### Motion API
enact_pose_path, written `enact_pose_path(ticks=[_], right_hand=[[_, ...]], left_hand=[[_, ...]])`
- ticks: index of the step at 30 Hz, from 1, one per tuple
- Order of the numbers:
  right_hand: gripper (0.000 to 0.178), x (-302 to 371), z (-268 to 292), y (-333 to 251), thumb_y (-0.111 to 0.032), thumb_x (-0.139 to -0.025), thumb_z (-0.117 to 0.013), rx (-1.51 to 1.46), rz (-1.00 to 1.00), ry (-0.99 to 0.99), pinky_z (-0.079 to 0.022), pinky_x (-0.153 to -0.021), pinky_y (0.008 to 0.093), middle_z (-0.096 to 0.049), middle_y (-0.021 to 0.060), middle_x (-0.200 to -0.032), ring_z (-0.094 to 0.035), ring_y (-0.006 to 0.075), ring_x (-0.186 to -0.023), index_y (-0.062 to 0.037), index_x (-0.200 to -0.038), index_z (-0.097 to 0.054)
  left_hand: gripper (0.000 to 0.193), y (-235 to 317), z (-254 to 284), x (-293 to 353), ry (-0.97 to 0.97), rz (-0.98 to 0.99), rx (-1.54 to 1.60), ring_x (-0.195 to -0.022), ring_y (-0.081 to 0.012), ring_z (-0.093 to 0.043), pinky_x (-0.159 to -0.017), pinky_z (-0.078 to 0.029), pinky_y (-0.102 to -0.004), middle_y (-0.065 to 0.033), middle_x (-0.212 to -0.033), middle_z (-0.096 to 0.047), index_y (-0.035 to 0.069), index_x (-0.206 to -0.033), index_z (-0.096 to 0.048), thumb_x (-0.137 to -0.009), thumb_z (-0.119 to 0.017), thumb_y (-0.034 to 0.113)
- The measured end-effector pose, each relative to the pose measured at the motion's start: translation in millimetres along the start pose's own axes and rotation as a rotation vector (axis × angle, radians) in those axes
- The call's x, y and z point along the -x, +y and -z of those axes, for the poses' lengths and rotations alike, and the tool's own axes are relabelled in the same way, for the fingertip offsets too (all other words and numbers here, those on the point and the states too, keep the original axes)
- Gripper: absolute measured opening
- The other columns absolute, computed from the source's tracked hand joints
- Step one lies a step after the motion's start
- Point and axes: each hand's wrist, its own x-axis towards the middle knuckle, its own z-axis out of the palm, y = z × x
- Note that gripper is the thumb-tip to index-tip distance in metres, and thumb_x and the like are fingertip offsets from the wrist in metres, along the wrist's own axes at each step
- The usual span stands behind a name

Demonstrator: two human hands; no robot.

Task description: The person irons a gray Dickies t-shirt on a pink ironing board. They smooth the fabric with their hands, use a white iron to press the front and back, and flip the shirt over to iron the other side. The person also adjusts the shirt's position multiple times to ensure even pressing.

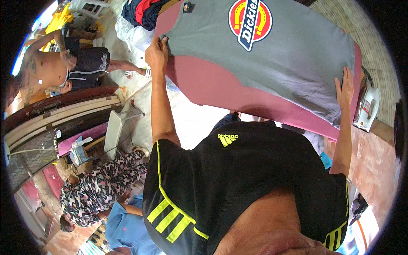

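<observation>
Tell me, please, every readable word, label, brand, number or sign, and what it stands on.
Wording described, not copied:
Gray garment: white lettering across a red emblem, readable.
Neck label: too small.
Black shirt: yellow chest lettering, readable.
Black shorts: white script, too blurred.
Iron: red marking, too small.

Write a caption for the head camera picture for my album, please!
Left hand and right hand on a grey shirt laid over a pink board, white iron nearby.

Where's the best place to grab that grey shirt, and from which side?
Probably the edge of the grey shirt at each end, from the person's side: it lies flat over the pink board, so borders should pinch more easily than the middle. The left hand pinches its left edge.
</observation>
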Motion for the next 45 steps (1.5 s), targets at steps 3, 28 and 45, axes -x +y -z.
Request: enact_pose_path(ticks=[3,28,45], right_hand=[[0.062,-1.4,-3.1,1.6,-0.039,-0.097,-0.055,-0.003,0.007,0.001,-0.029,-0.115,0.0448,-0.037,0.0139,-0.154,-0.033,0.0335,-0.142,-0.0067,-0.147,-0.039],[0.061,-8.4,5.0,-9.7,-0.034,-0.095,-0.06,-0.078,-0.014,0.022,-0.031,-0.113,0.0455,-0.038,0.0133,-0.152,-0.036,0.0325,-0.141,-0.008,-0.147,-0.04],[0.06,0.2,-1.1,1.3,-0.023,-0.093,-0.063,0.013,-0.028,-0.001,-0.03,-0.115,0.0413,-0.04,0.0136,-0.152,-0.037,0.0317,-0.141,-0.0071,-0.147,-0.04]], left_hand=[[0.034,-1.2,3.2,-0.1,-0.031,-0.031,-0.106,-0.082,-0.0407,-0.069,-0.069,-0.05,-0.052,-0.021,-0.083,-0.07,0.011,-0.1,-0.062,-0.091,-0.062,0.044],[0.036,136.5,-71.1,-77.9,-0.07,-0.289,0.302,-0.097,-0.0358,-0.061,-0.081,-0.048,-0.0472,-0.0122,-0.088,-0.067,0.006,-0.087,-0.071,-0.079,-0.075,0.041],[0.073,61.8,-16.0,38.7,-0.056,-0.191,-0.237,-0.14,-0.0469,-0.03,-0.11,-0.027,-0.0573,-0.0241,-0.155,-0.03,-0.002,-0.145,-0.038,-0.095,-0.048,0.05]])
